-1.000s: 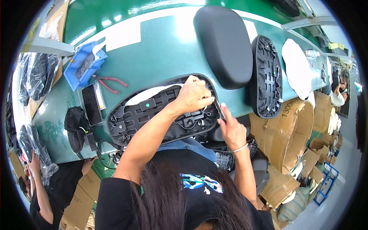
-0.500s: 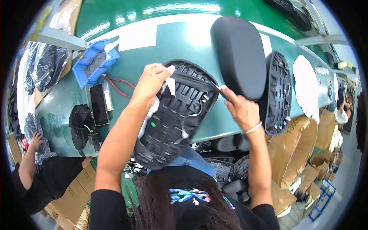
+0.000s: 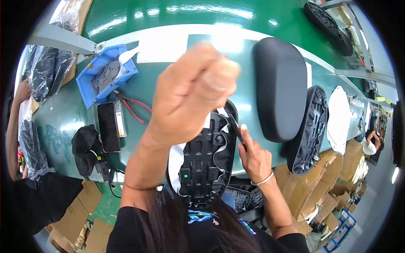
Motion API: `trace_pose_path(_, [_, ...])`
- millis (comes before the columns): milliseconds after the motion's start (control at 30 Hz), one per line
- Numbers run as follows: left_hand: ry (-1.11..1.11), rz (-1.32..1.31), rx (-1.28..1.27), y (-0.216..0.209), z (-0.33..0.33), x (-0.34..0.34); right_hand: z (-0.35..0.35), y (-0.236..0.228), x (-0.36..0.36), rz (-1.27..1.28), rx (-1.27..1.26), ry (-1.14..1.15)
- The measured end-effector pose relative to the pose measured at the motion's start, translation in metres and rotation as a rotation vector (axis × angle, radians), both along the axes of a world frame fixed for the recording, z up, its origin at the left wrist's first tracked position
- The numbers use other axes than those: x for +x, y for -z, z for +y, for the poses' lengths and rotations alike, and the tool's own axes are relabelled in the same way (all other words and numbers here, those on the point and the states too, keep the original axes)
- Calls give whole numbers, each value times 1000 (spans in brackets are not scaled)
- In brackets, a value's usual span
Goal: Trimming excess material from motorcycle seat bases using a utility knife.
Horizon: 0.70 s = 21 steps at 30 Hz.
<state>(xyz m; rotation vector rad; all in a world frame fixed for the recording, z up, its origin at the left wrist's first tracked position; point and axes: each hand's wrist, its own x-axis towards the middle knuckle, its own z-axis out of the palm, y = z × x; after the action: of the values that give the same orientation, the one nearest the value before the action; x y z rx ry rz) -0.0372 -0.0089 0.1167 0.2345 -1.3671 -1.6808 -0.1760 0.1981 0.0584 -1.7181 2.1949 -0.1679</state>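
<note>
You look part-way through the black pan (image 3: 198, 154), which lies lengthwise in front of you, underside up, its near end over your lap and its far part behind your left hand (image 3: 192, 95). Along its right side the ruffled cover edge (image 3: 218, 158) is folded inside the rim, so that run seems gathered in; whether it is fixed down, you cannot tell. On the left, white cloth (image 3: 176, 162) stands out along the rim, so by the look of it that side is left to tidy, and the stretch under your left hand is hidden. That hand is raised off the pan, fingers curled tight into a fist; whether they pinch anything, the view does not show. Your right hand (image 3: 256, 162) has its fingers closed on a slim dark tool (image 3: 237, 130), its tip at the far right rim. For room, a strip of green table (image 3: 247, 105) runs between the pan and the cushion (image 3: 280, 90), narrow for your right hand; the second pan (image 3: 309, 130) sits just beyond the cushion's near end. Left of your raised arm, the pliers (image 3: 123, 99) lie near, handles toward you, with the phone (image 3: 108, 127) just beside them. The table's near edge passes under the pan, leaving its near end without support from the tabletop.
</note>
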Motion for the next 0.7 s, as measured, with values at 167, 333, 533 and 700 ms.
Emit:
trace_pose_path(167, [179, -1377, -956, 40, 5, -18, -20, -7, -3, -140, 40, 98])
trace_pose_path(333, [300, -1016, -679, 53, -4, -34, 14, 0, 13, -187, 44, 147])
trace_pose_path(533, [151, -610, -664, -2, -17, -33, 75, -3, 46, -297, -114, 180])
trace_pose_path(700, [94, -987, -467, 43, -8, 2, 48, -9, 32, -180, 120, 149])
